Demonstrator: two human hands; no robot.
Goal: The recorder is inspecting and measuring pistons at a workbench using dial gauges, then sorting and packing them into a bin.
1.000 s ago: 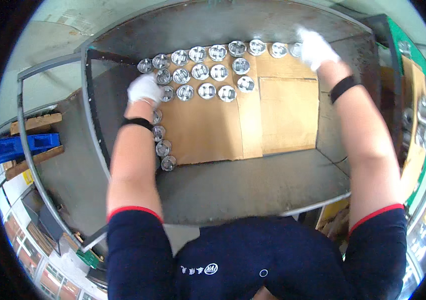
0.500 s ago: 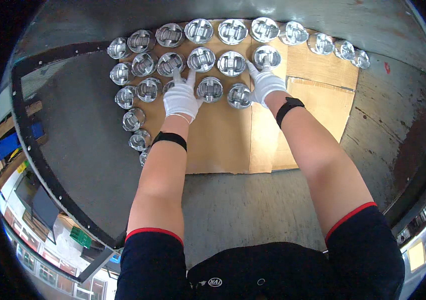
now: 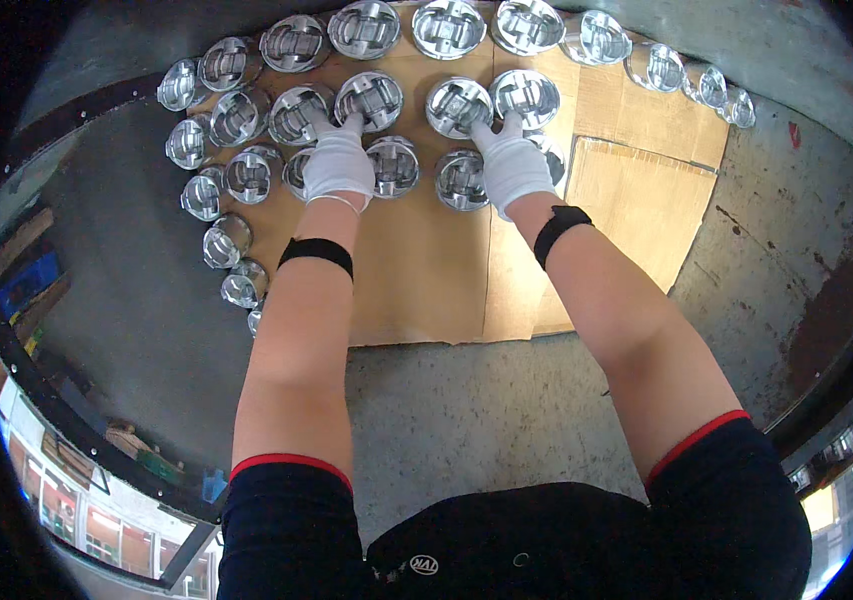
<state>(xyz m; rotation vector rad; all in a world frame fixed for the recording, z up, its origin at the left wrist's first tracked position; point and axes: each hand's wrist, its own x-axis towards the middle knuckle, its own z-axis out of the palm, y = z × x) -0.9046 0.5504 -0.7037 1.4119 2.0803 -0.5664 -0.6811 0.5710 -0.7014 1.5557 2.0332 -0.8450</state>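
Shiny metal pistons stand in rows on brown cardboard (image 3: 416, 290). My left hand (image 3: 338, 163), in a white glove, reaches into the second row with its fingers stretched apart. They touch the near edges of one piston (image 3: 293, 108) and its right neighbour (image 3: 370, 98). Gloved in white too, my right hand (image 3: 518, 168) has its fingers apart against another piston (image 3: 457, 104) and the piston beside it (image 3: 527, 94). Between the hands stand two third-row pistons (image 3: 393, 164) (image 3: 461, 178). My right hand partly covers a piston (image 3: 548, 152); my left partly hides another.
A far row of pistons (image 3: 364, 28) runs along the dark wall of the metal bin (image 3: 96, 60). Smaller-looking pistons curve down the left side (image 3: 226, 240) and away to the right (image 3: 654, 68). Bare metal floor (image 3: 766, 230) shows beyond the cardboard's right edge.
The view has shifted and come closer to the pistons. In the second row, the gap between the pistons at my left hand and those at my right has widened.
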